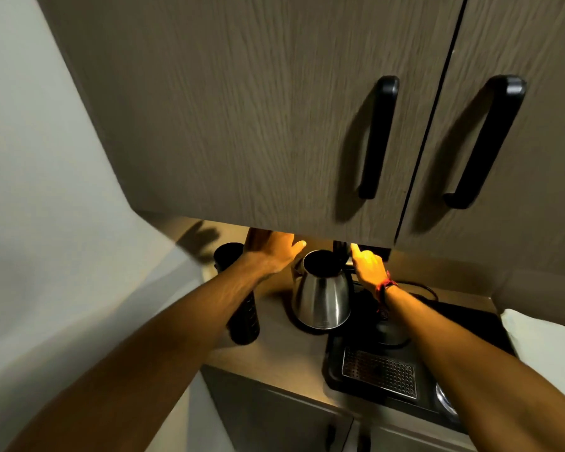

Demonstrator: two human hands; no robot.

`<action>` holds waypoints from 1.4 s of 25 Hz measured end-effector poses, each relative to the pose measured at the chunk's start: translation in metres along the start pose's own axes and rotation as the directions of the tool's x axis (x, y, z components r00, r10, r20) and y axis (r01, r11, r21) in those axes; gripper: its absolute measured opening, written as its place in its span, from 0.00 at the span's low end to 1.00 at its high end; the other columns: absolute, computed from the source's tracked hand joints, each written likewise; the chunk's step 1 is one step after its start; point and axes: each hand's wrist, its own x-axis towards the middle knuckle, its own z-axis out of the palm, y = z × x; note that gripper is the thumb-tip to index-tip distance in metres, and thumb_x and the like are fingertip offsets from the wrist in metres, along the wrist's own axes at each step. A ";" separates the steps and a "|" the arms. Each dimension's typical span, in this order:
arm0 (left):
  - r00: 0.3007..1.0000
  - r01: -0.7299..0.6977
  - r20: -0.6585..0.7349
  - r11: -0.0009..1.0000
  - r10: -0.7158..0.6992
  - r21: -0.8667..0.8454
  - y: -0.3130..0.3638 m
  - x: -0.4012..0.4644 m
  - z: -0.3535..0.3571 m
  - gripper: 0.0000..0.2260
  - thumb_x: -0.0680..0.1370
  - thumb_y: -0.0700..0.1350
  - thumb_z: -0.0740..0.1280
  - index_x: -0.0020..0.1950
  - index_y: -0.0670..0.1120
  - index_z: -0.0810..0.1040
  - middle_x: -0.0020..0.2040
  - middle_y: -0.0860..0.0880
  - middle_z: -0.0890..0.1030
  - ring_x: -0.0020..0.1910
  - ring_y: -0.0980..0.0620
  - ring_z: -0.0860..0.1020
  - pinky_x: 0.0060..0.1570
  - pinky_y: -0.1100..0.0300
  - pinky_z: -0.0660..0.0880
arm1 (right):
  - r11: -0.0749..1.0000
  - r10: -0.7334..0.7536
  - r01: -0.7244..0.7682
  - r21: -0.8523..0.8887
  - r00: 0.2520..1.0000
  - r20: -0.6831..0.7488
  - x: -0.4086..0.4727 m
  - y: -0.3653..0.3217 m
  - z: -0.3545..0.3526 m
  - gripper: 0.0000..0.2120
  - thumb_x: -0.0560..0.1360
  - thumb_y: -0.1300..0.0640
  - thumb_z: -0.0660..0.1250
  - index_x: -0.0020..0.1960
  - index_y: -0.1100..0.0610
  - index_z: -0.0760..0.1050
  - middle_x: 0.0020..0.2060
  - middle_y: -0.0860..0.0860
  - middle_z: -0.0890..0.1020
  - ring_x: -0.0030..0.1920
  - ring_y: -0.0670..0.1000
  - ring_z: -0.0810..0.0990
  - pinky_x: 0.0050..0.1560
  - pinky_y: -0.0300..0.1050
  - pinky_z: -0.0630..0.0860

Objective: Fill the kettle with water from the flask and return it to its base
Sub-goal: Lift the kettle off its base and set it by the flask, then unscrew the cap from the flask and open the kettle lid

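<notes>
— Where's the flask?
— Standing upright left of the kettle on the tabletop. My left hand is nearer, fingers hanging spread, holding nothing.
— Right hand?
— Touching the kettle's lid; grip I can't tell.

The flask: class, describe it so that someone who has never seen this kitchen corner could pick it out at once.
Start at the wooden counter under the wall cabinets, in the lit corner by the white wall. Left of the steel kettle, partly behind the left forearm, stands the flask. It is the tall, slim, matte black cylinder, unlike the shiny, squat, open-topped kettle.
</notes>
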 end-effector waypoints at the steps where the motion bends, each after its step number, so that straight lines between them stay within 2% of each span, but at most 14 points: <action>1: 1.000 -0.004 0.004 0.995 0.004 0.095 -0.007 0.000 -0.001 0.19 0.77 0.61 0.64 0.56 0.46 0.78 0.56 0.47 0.80 0.54 0.44 0.77 0.54 0.51 0.74 | 0.994 -0.100 0.099 -0.046 0.995 -0.021 0.003 -0.012 0.009 0.20 0.82 0.59 0.56 0.33 0.54 0.54 0.30 0.50 0.60 0.31 0.52 0.57 0.31 0.46 0.58; 4: 0.997 0.046 0.048 0.957 -0.063 0.288 -0.028 -0.004 -0.007 0.26 0.78 0.63 0.61 0.67 0.45 0.72 0.66 0.44 0.75 0.65 0.41 0.73 0.67 0.43 0.66 | 0.986 -0.164 0.164 0.002 0.986 -0.010 0.003 -0.032 0.037 0.20 0.83 0.53 0.53 0.33 0.53 0.54 0.29 0.51 0.59 0.30 0.50 0.55 0.33 0.45 0.57; 8: 0.971 0.003 0.219 0.924 -0.094 0.383 -0.050 -0.011 -0.017 0.33 0.78 0.64 0.59 0.77 0.47 0.59 0.77 0.44 0.62 0.76 0.41 0.60 0.73 0.38 0.51 | 0.963 -0.180 0.179 -0.203 0.984 0.016 0.023 -0.013 0.061 0.20 0.83 0.52 0.55 0.33 0.51 0.62 0.31 0.49 0.66 0.32 0.48 0.65 0.39 0.45 0.65; 10: 0.932 -0.057 0.350 0.920 -0.091 0.389 -0.064 -0.012 -0.031 0.34 0.76 0.66 0.60 0.77 0.49 0.58 0.78 0.45 0.60 0.75 0.42 0.59 0.71 0.39 0.56 | 0.969 -0.165 0.170 -0.180 0.985 0.042 0.029 -0.016 0.069 0.20 0.83 0.48 0.52 0.36 0.55 0.67 0.34 0.53 0.72 0.37 0.53 0.70 0.46 0.47 0.66; 14: 0.880 -0.063 0.472 0.971 -0.055 0.231 -0.081 -0.016 -0.053 0.31 0.70 0.63 0.70 0.68 0.53 0.66 0.67 0.50 0.69 0.65 0.46 0.69 0.55 0.49 0.71 | 0.943 -0.201 0.224 -0.246 0.973 0.115 0.031 -0.013 0.074 0.17 0.84 0.52 0.50 0.59 0.62 0.71 0.51 0.66 0.79 0.50 0.64 0.78 0.49 0.51 0.71; 17: 0.861 -0.015 0.507 0.994 -0.043 0.110 -0.082 -0.016 -0.066 0.31 0.69 0.56 0.75 0.68 0.52 0.67 0.64 0.49 0.71 0.60 0.47 0.72 0.51 0.53 0.74 | 0.886 -0.293 0.300 -0.354 0.953 0.076 0.032 -0.012 0.067 0.24 0.82 0.48 0.53 0.68 0.64 0.67 0.62 0.66 0.74 0.64 0.66 0.73 0.64 0.58 0.70; 20: 0.883 0.038 0.455 0.984 -0.114 0.171 -0.078 -0.016 -0.067 0.31 0.72 0.61 0.71 0.69 0.49 0.66 0.65 0.46 0.74 0.59 0.44 0.75 0.55 0.49 0.76 | 0.800 -0.369 0.325 -0.504 0.929 0.013 0.034 -0.015 0.056 0.32 0.81 0.41 0.50 0.77 0.61 0.58 0.76 0.59 0.63 0.78 0.60 0.58 0.77 0.61 0.51; 22: 0.897 0.043 0.416 0.968 -0.146 0.245 -0.074 -0.017 -0.067 0.37 0.73 0.69 0.65 0.74 0.48 0.62 0.72 0.44 0.70 0.66 0.41 0.72 0.60 0.45 0.73 | 0.730 -0.397 0.349 -0.588 0.917 0.051 0.036 -0.012 0.054 0.33 0.81 0.41 0.48 0.79 0.59 0.52 0.79 0.57 0.58 0.79 0.58 0.52 0.78 0.61 0.46; 24: 0.862 0.035 0.491 0.979 -0.131 0.199 -0.073 -0.016 -0.071 0.40 0.71 0.66 0.70 0.76 0.50 0.59 0.75 0.45 0.65 0.70 0.41 0.69 0.64 0.43 0.71 | 0.709 -0.389 0.338 -0.619 0.920 0.057 0.035 -0.010 0.054 0.33 0.81 0.40 0.46 0.80 0.58 0.50 0.80 0.56 0.55 0.80 0.58 0.51 0.79 0.60 0.45; 26: 0.825 -0.001 0.558 0.987 -0.091 0.163 -0.074 -0.014 -0.075 0.34 0.70 0.56 0.75 0.72 0.52 0.66 0.70 0.45 0.71 0.64 0.43 0.72 0.60 0.46 0.74 | 0.712 -0.369 0.324 -0.623 0.927 0.059 0.033 -0.012 0.053 0.33 0.81 0.40 0.45 0.80 0.58 0.50 0.80 0.55 0.54 0.80 0.57 0.49 0.79 0.60 0.45; 28: 0.860 -0.010 0.500 0.974 -0.107 0.225 -0.074 -0.016 -0.073 0.28 0.72 0.60 0.72 0.68 0.51 0.69 0.64 0.45 0.75 0.58 0.44 0.75 0.54 0.49 0.76 | 0.710 -0.355 0.309 -0.633 0.933 0.057 0.032 -0.014 0.053 0.33 0.81 0.40 0.44 0.80 0.57 0.49 0.81 0.55 0.52 0.81 0.57 0.47 0.79 0.60 0.44; 31: 0.882 0.034 0.446 0.966 -0.150 0.257 -0.078 -0.018 -0.069 0.37 0.72 0.71 0.63 0.74 0.50 0.62 0.72 0.43 0.69 0.66 0.41 0.72 0.58 0.46 0.73 | 0.720 -0.327 0.285 -0.633 0.944 0.053 0.033 -0.015 0.052 0.34 0.81 0.39 0.44 0.80 0.57 0.50 0.81 0.55 0.50 0.81 0.57 0.46 0.79 0.60 0.44; 33: 0.850 -0.001 0.519 0.985 -0.092 0.175 -0.082 -0.018 -0.070 0.36 0.71 0.64 0.71 0.73 0.52 0.63 0.70 0.46 0.70 0.66 0.42 0.71 0.56 0.48 0.73 | 0.725 -0.314 0.273 -0.632 0.948 0.049 0.034 -0.015 0.052 0.34 0.80 0.38 0.44 0.80 0.58 0.50 0.81 0.55 0.49 0.81 0.57 0.45 0.79 0.60 0.44; 35: 0.865 -0.028 0.497 0.981 -0.071 0.190 -0.087 -0.021 -0.071 0.29 0.70 0.61 0.72 0.66 0.52 0.67 0.63 0.48 0.74 0.56 0.46 0.74 0.47 0.52 0.72 | 0.736 -0.297 0.264 -0.624 0.953 0.052 0.033 -0.013 0.054 0.34 0.80 0.38 0.43 0.80 0.58 0.50 0.81 0.54 0.48 0.81 0.57 0.44 0.79 0.61 0.44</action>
